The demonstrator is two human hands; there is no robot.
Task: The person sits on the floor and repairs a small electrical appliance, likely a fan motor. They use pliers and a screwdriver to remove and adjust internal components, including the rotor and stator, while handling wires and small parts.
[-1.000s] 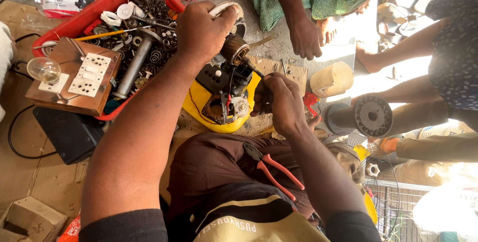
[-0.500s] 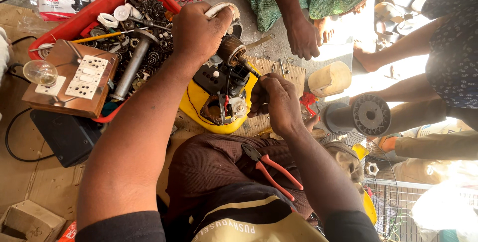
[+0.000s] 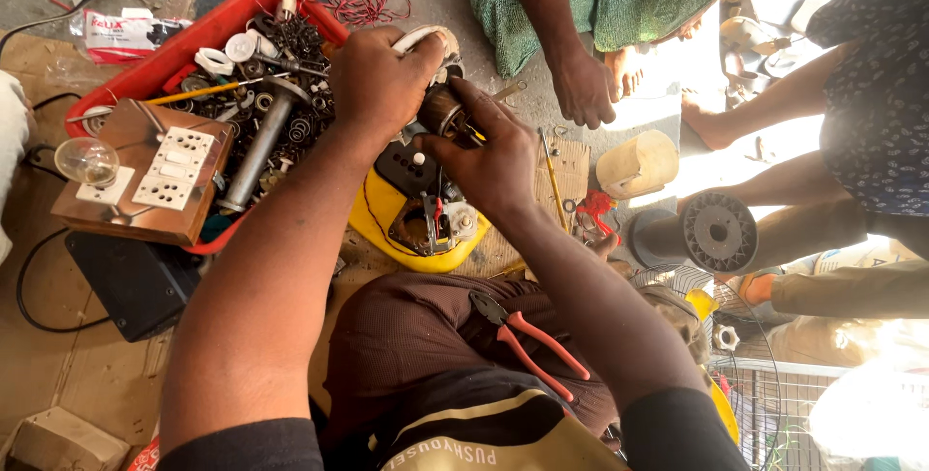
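My left hand [image 3: 379, 79] grips the top of a small electric motor [image 3: 437, 113] that sits in a yellow housing [image 3: 382, 214] on the ground in front of me. My right hand [image 3: 484, 156] is closed on the same motor from the right side, its fingers at the copper-coloured part. Black and white parts of the appliance [image 3: 435, 219] show below my right hand. A pair of pliers with red handles [image 3: 527, 335] lies on my lap, untouched.
A red tray [image 3: 242, 21] of springs, screws and metal parts stands at the left, with a wooden switch board and bulb [image 3: 145, 181] on it. Another person's hand [image 3: 585, 89] rests on the ground beyond the motor. A grey spool [image 3: 718, 232] and wire fan guard [image 3: 774, 403] lie right.
My right hand has come up from the lower right of the yellow housing and now grips the motor beside my left hand. My left hand has stayed on the motor.
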